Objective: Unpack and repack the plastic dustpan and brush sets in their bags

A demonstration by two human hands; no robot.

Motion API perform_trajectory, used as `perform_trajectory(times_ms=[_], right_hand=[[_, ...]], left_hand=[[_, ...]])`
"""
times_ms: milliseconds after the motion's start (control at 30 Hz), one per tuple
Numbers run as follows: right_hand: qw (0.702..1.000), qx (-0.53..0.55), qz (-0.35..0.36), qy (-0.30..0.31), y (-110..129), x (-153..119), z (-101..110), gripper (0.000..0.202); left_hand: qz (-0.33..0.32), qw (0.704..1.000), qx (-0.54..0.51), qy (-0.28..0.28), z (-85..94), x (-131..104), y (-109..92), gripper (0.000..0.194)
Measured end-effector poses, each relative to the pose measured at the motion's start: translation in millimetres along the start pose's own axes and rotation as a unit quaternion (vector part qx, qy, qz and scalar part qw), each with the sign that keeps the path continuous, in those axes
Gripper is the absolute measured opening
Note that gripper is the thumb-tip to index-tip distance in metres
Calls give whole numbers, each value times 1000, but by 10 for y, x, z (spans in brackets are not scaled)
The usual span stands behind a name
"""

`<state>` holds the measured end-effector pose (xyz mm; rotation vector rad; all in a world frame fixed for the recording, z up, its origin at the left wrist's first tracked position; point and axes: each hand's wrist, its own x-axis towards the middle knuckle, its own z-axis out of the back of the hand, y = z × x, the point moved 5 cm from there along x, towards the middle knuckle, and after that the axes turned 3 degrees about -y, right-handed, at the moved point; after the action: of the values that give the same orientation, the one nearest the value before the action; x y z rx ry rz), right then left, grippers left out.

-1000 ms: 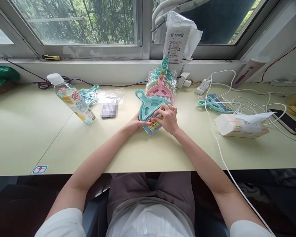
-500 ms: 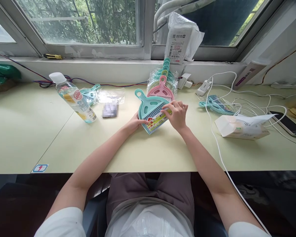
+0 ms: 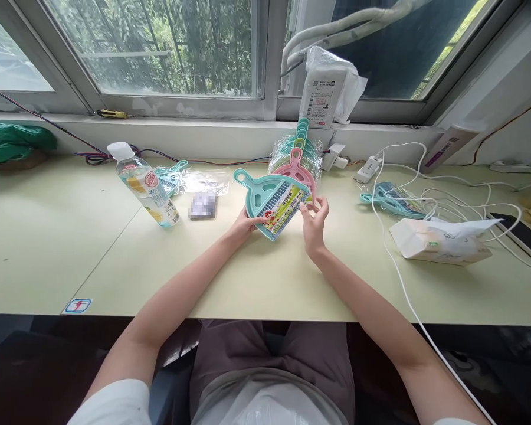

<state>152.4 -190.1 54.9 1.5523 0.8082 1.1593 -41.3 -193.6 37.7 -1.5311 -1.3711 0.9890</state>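
Observation:
A teal mini dustpan point(image 3: 257, 200) with a blue-bristled brush in it is held tilted above the table, its handle pointing up and left. A yellow printed label point(image 3: 287, 208) lies across the bristles. My left hand point(image 3: 244, 226) grips the lower left edge, thumb on the front and fingers underneath. My right hand point(image 3: 315, 223) is closed at the right corner, thumb and fingertips at the label's end; the exact contact there is partly hidden. Just behind stands a row of similar sets, a pink dustpan point(image 3: 296, 167) in front and teal ones in clear plastic behind.
A drink bottle point(image 3: 147, 188) leans at left, beside another wrapped teal set point(image 3: 171, 176) and a blurred small packet point(image 3: 202, 205). On the right lie a wrapped teal set point(image 3: 392, 200), a tissue pack point(image 3: 440, 241), white cables and a phone point(image 3: 524, 236). A bagged box point(image 3: 322, 97) stands by the window.
My right hand has moved from over the label's upper right down to the right corner, turning palm inward. The dustpan has tilted slightly, and the camera view has shifted a little.

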Motion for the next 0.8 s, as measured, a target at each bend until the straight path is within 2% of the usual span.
perform_trajectory(times_ms=[67, 133, 167, 300, 533, 600, 667, 700, 733, 800], right_hand=[[992, 78, -72, 68, 1, -118, -115, 58], [967, 149, -139, 156, 1, -256, -245, 45], [954, 175, -165, 177, -10, -314, -288, 40], [941, 210, -218, 150, -134, -397, -324, 30], [935, 212, -233, 164, -164, -278, -331, 30], [933, 218, -233, 166, -135, -238, -316, 30], [932, 226, -229, 167, -115, -204, -299, 31], [932, 229, -225, 169, -110, -191, -292, 32], [931, 233, -222, 171, -109, -181, -286, 33], [931, 237, -215, 175, -113, -172, -282, 33]], left_hand=[[-3, 1000, -6, -5, 4, 8, -1, 62], [0, 1000, -10, -4, -5, 9, 4, 65], [5, 1000, -10, -3, -9, 8, 10, 66], [30, 999, 3, 15, -16, -15, 26, 67], [24, 996, 53, 75, 6, 28, -30, 56], [16, 995, 81, 61, 66, 96, -67, 55], [-25, 988, 155, -4, 204, 162, -160, 61], [-67, 972, 219, -55, 296, 178, -241, 60], [-117, 942, 297, -106, 386, 177, -337, 57], [-207, 845, 460, -177, 520, 141, -508, 54]])
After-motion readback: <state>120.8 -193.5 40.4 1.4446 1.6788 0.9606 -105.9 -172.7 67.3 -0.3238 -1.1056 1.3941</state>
